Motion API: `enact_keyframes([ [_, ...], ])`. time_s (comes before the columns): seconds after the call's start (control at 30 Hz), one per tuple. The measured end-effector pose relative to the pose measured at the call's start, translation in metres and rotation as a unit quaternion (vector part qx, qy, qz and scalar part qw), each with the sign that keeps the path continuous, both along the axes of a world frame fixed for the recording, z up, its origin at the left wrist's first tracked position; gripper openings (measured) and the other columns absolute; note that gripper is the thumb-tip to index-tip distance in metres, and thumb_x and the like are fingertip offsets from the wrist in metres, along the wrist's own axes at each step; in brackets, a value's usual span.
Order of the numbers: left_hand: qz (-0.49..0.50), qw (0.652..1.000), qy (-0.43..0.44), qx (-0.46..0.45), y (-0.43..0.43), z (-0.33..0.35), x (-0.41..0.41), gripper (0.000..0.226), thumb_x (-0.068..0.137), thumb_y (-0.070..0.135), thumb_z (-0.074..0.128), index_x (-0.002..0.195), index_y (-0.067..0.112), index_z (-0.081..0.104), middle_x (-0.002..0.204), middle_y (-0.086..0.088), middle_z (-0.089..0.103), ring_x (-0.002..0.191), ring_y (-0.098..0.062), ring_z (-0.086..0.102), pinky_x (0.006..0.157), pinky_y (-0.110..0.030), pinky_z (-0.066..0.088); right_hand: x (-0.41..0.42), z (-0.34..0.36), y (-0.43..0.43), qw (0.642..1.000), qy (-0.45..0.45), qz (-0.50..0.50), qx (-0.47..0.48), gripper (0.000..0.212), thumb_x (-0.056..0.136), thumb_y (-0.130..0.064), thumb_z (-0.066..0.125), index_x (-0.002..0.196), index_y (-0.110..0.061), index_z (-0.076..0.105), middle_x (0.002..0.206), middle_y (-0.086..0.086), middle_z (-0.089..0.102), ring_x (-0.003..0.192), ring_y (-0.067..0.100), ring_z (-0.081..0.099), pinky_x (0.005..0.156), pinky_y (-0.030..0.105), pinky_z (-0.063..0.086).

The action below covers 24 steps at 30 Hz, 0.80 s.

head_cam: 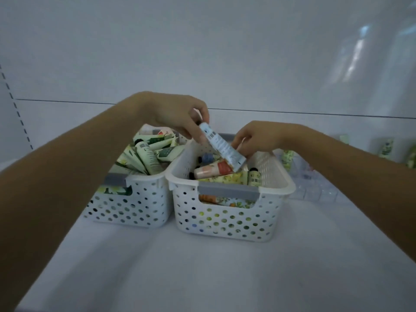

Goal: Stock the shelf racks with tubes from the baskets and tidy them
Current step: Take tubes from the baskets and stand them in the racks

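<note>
Two white perforated baskets stand side by side on the white shelf. The left basket (139, 199) is full of green-and-white tubes (148, 157). The right basket (229, 219) holds mixed tubes, among them a pink one (211, 171). My left hand (177, 115) pinches the cap end of a pale blue-white tube (221, 146), which slants down over the right basket. My right hand (254, 138) reaches into that basket from the right, fingers curled down behind the tube's lower end; what they touch is hidden.
A clear plastic rack (310, 183) sits right of the baskets with a few green tubes (288, 156) standing behind it. More green tubes (387, 147) line the far right. The shelf's back wall (202, 52) rises close behind; slotted upright at far left (20, 118).
</note>
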<state>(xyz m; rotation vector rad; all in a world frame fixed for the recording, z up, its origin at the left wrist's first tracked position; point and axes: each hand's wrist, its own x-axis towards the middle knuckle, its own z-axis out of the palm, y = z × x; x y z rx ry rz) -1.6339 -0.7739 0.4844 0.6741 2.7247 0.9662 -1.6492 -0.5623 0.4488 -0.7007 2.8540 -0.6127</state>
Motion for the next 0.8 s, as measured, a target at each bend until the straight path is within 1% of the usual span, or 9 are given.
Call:
enact_keyframes([
  [0.1, 0.027, 0.989, -0.053, 0.132, -0.021, 0.005, -0.002, 0.025, 0.074, 0.005, 0.068, 0.093, 0.017, 0.056, 0.086, -0.006, 0.073, 0.078, -0.017, 0.069, 0.073, -0.027, 0.058, -0.001, -0.004, 0.0, 0.999, 0.001, -0.012, -0.048, 0.014, 0.085, -0.012, 0.063, 0.098, -0.016, 0.065, 0.083, -0.007, 0.065, 0.071, 0.006, 0.066, 0.061, 0.012, 0.049],
  [0.17, 0.063, 0.98, -0.049, 0.18, -0.029, 0.005, -0.003, 0.023, 0.081, 0.002, 0.063, 0.094, 0.02, 0.058, 0.088, -0.009, 0.071, 0.076, -0.02, 0.069, 0.071, -0.03, 0.058, -0.001, -0.007, 0.0, 0.996, 0.012, -0.025, -0.083, 0.014, 0.086, -0.01, 0.062, 0.099, -0.014, 0.064, 0.087, -0.002, 0.063, 0.073, 0.007, 0.065, 0.063, 0.015, 0.052],
  [0.27, 0.122, 0.963, -0.037, 0.235, -0.03, -0.003, -0.003, 0.021, 0.086, -0.003, 0.054, 0.082, 0.018, 0.052, 0.097, -0.014, 0.063, 0.07, -0.021, 0.069, 0.064, -0.028, 0.058, -0.001, -0.012, -0.001, 0.994, 0.037, -0.028, -0.094, 0.014, 0.087, -0.009, 0.06, 0.1, -0.014, 0.061, 0.097, 0.003, 0.061, 0.072, 0.007, 0.061, 0.061, 0.015, 0.051],
  [0.33, 0.155, 0.955, -0.014, 0.25, -0.025, -0.01, -0.002, 0.024, 0.087, -0.004, 0.048, 0.073, 0.015, 0.047, 0.095, -0.014, 0.058, 0.067, -0.02, 0.067, 0.058, -0.024, 0.057, 0.001, -0.013, -0.002, 0.998, 0.051, -0.006, -0.047, 0.017, 0.089, -0.011, 0.057, 0.104, -0.018, 0.06, 0.105, 0.003, 0.059, 0.077, 0.007, 0.059, 0.062, 0.017, 0.046],
  [0.47, 0.194, 0.939, 0.013, 0.283, -0.018, -0.018, -0.003, 0.019, 0.089, 0.005, 0.052, 0.071, 0.009, 0.048, 0.085, -0.012, 0.055, 0.068, -0.02, 0.062, 0.054, -0.021, 0.056, 0.007, -0.014, -0.006, 0.994, 0.049, 0.043, 0.089, 0.038, 0.086, -0.033, 0.061, 0.122, -0.022, 0.058, 0.117, -0.008, 0.053, 0.101, 0.01, 0.051, 0.082, 0.021, 0.034],
  [0.57, 0.205, 0.936, 0.015, 0.286, -0.016, -0.02, 0.0, 0.018, 0.089, 0.012, 0.058, 0.073, 0.007, 0.05, 0.093, -0.013, 0.059, 0.072, -0.019, 0.064, 0.062, -0.024, 0.059, 0.006, -0.021, -0.011, 0.98, 0.054, 0.058, 0.184, 0.044, 0.088, -0.038, 0.059, 0.126, -0.018, 0.055, 0.12, -0.005, 0.056, 0.104, 0.014, 0.054, 0.088, 0.026, 0.04],
  [0.67, 0.211, 0.932, 0.011, 0.294, -0.012, -0.02, 0.006, 0.011, 0.09, 0.011, 0.056, 0.08, 0.008, 0.051, 0.096, -0.011, 0.058, 0.073, -0.018, 0.063, 0.07, -0.029, 0.059, 0.005, -0.022, -0.013, 0.979, 0.051, 0.073, 0.185, 0.044, 0.089, -0.034, 0.058, 0.13, -0.021, 0.05, 0.116, -0.006, 0.051, 0.099, 0.011, 0.047, 0.086, 0.025, 0.039],
  [0.73, 0.213, 0.928, 0.008, 0.305, -0.007, -0.021, 0.01, 0.003, 0.091, 0.011, 0.053, 0.088, 0.01, 0.054, 0.097, -0.009, 0.056, 0.074, -0.017, 0.061, 0.072, -0.03, 0.058, 0.006, -0.019, -0.013, 0.982, 0.031, 0.098, 0.161, 0.047, 0.088, -0.031, 0.059, 0.133, -0.028, 0.046, 0.122, -0.005, 0.047, 0.102, 0.01, 0.044, 0.089, 0.026, 0.038],
  [0.8, 0.215, 0.924, 0.006, 0.315, -0.003, -0.022, 0.014, 0.004, 0.092, 0.012, 0.051, 0.093, 0.012, 0.055, 0.097, -0.008, 0.055, 0.075, -0.016, 0.059, 0.075, -0.031, 0.057, 0.005, -0.02, -0.015, 0.976, 0.037, 0.122, 0.177, 0.045, 0.088, -0.031, 0.058, 0.132, -0.031, 0.047, 0.133, -0.004, 0.044, 0.11, 0.011, 0.044, 0.096, 0.029, 0.038],
])
